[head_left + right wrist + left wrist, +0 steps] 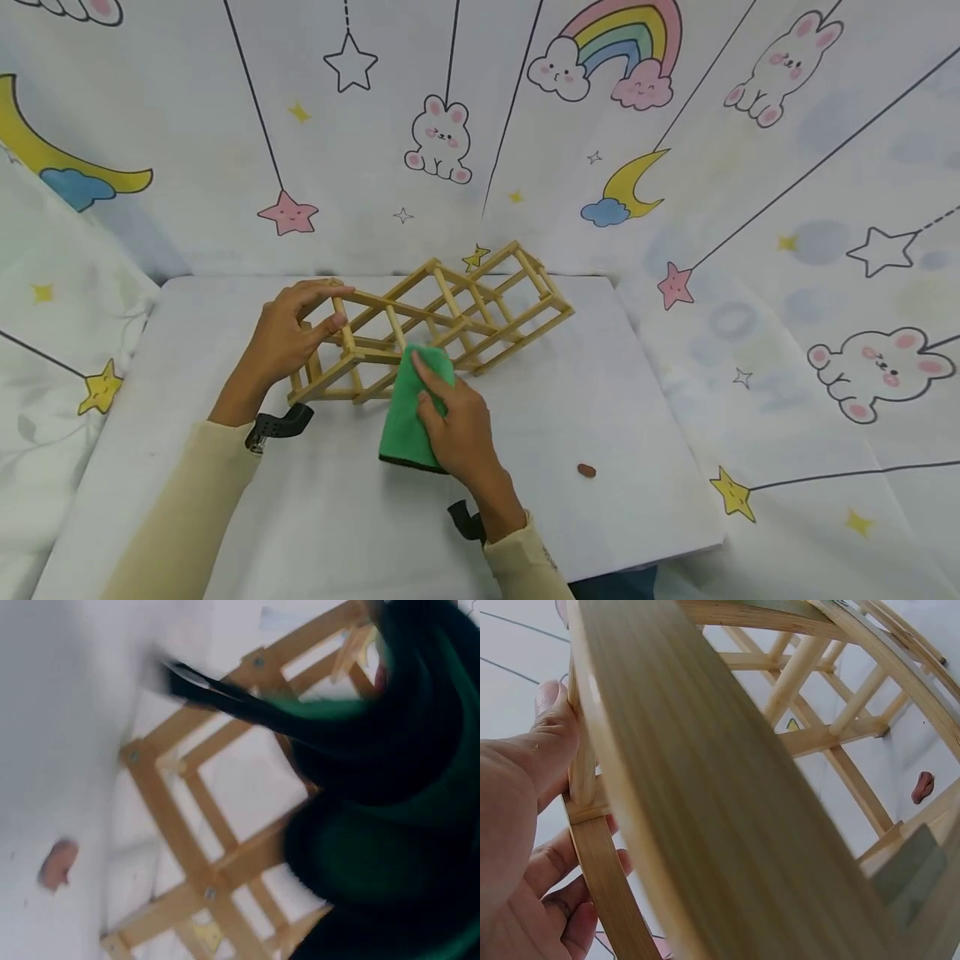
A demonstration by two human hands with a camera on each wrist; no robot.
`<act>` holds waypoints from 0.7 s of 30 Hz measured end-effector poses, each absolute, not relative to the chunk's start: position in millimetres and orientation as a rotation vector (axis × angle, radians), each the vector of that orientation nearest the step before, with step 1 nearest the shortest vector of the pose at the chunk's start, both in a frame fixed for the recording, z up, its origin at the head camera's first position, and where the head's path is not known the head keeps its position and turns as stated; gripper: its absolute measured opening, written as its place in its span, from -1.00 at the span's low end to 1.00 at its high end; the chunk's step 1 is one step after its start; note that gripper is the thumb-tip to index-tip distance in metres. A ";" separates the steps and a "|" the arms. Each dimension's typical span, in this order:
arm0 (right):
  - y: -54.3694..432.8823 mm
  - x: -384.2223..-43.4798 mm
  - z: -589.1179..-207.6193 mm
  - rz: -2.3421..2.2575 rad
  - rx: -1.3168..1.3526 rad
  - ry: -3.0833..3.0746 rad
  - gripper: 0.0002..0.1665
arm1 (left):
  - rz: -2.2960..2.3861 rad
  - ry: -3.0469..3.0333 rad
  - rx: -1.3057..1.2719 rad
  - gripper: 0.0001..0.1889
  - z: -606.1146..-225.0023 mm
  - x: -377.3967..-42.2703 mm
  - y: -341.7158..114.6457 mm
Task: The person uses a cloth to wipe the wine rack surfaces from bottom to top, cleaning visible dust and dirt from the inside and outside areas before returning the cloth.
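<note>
A folding lattice rack of pale wooden slats and round rods stands opened out on the white table. My left hand grips its left end, and in the left wrist view the thumb lies along one upright with the fingers behind it. A wide slat fills the middle of that view. My right hand holds a green cloth with a dark edge against the rack's near side, index finger stretched along it. Close up and blurred in the right wrist view, the cloth hides the right fingers.
A small reddish-brown piece lies on the white tabletop, right of the right hand. Behind the table hangs a white cloth backdrop printed with rabbits, stars and a rainbow. The table's front right corner is near the right forearm.
</note>
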State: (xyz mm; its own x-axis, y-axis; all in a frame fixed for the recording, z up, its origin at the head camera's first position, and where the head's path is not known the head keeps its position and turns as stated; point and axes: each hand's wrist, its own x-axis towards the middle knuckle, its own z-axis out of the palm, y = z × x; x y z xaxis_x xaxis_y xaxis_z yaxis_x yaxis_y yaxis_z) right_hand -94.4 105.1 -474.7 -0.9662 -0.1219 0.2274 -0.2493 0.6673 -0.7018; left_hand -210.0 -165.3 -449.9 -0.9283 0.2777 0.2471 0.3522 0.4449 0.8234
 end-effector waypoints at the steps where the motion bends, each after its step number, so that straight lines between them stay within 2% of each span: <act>1: 102.0 -96.8 -476.3 1.174 0.291 -2.664 -0.39 | -1.505 -2.603 -0.567 -0.56 -449.5 -209.4 -166.3; 12: 87.4 -97.3 -489.3 1.199 0.164 -2.545 -0.39 | -1.511 -2.609 -0.568 -0.57 -445.8 -210.1 -168.2; 17: 77.5 -87.2 -487.6 1.426 0.445 -2.575 -0.42 | -1.460 -2.622 -0.581 -0.57 -444.3 -208.9 -170.4; 21: 60.0 -82.5 -476.7 1.431 0.679 -2.395 -0.35 | -1.405 -2.623 -0.611 -0.57 -444.3 -211.4 -170.3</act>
